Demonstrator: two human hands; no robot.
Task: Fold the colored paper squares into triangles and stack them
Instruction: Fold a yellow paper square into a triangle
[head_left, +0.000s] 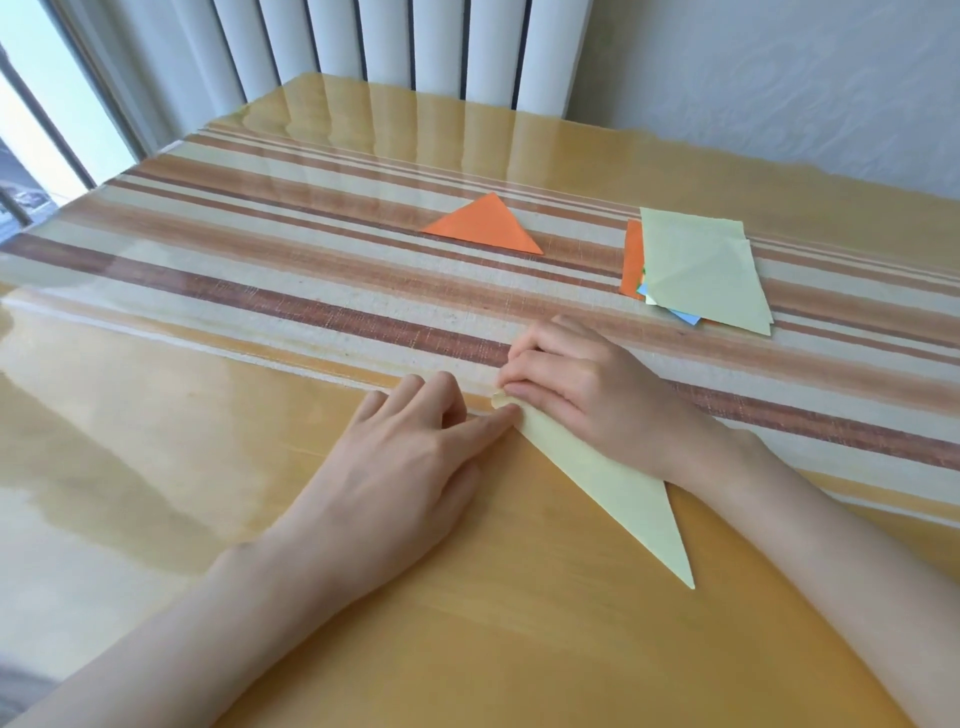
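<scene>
- The yellow sheet (613, 483), folded over, is seen flat on the table (208, 467) at centre right.
- Its upper tip is pinched by the curled right hand (587, 395); the left hand (410, 457) lies open, forefinger pressed beside that tip.
- The sheet is judged light, thin and apt to slide on the glossy top, so it is best taken at a corner.
- An orange triangle (485, 226) lies at upper centre, the pile (706, 265) at upper right.

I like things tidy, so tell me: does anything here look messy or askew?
Only the pile of unfolded coloured paper squares on the right: it is skewed, with orange and blue edges poking out under the pale yellow top sheet. The folded orange paper triangle lies flat and neat.
</scene>
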